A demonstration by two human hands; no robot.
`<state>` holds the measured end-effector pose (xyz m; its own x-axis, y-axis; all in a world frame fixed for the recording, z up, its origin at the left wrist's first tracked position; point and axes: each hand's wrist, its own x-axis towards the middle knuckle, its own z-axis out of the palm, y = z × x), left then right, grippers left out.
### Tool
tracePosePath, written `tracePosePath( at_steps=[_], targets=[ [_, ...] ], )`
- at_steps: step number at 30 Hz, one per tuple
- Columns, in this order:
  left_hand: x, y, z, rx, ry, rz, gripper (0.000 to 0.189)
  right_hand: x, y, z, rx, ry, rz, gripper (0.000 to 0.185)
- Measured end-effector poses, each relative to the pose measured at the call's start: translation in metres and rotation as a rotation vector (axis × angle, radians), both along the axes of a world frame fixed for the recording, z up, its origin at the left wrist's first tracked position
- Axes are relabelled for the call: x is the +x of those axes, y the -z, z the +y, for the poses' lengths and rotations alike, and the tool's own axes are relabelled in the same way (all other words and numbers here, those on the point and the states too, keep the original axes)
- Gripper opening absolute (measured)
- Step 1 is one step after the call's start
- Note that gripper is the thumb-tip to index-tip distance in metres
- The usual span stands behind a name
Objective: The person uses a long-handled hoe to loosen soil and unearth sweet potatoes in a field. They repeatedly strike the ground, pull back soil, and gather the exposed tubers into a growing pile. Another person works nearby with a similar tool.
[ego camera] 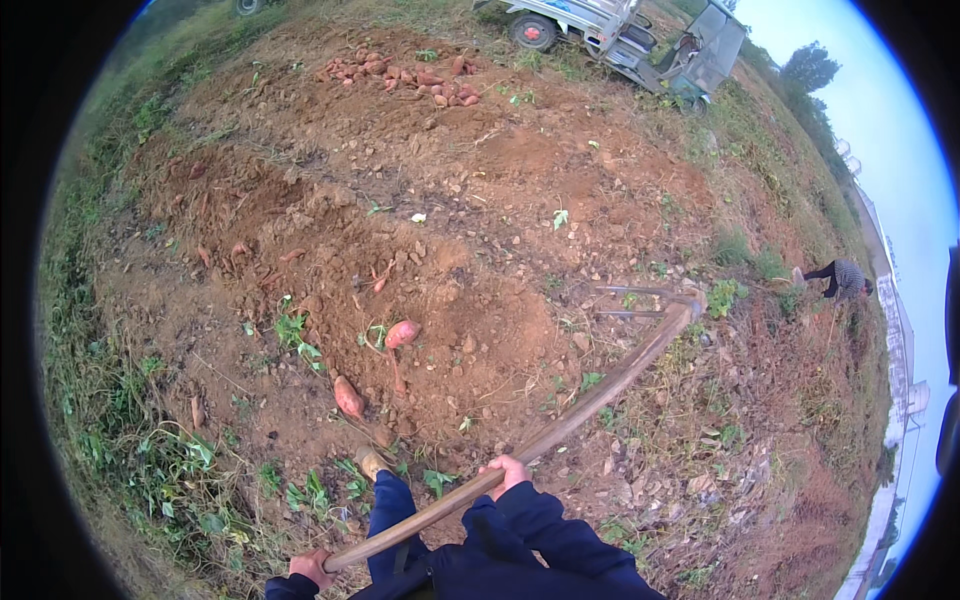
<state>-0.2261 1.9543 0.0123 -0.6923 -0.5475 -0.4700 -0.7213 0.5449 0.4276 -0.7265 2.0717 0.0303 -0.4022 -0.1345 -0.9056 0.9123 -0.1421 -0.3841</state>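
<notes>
Both of my hands grip the long wooden handle of a pronged hoe [592, 400]. My left hand [312, 568] closes round the handle's butt end at the bottom left. Farther up the shaft, my right hand [508, 475] holds it in front of my body. The hoe's metal prongs [637, 290] are at the upper right end and point left above the soil. Ahead of my shoe lies a red sweet potato [349, 397], and a second sweet potato [403, 334] sits a little beyond it on the loosened earth.
My shoe [370, 462] stands on the soil. Green vines [180, 465] lie along the left. A pile of sweet potatoes [409, 75] is farther off, near a parked three-wheeled cargo vehicle [630, 45]. Another person [844, 279] bends over at the far right.
</notes>
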Motion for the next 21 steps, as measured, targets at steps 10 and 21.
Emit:
tracePosePath(
  at_steps=[10, 21],
  targets=[
    [-0.570, -0.105, 0.101, 0.742, 0.120, 0.576, 0.036, -0.240, -0.324, 0.059, 0.151, -0.100, 1.426, 0.030],
    [-0.568, -0.022, 0.148, 0.695, -0.020, 0.400, 0.044, -0.266, -0.125, 0.089, -0.018, -0.069, 1.012, 0.020]
  ],
)
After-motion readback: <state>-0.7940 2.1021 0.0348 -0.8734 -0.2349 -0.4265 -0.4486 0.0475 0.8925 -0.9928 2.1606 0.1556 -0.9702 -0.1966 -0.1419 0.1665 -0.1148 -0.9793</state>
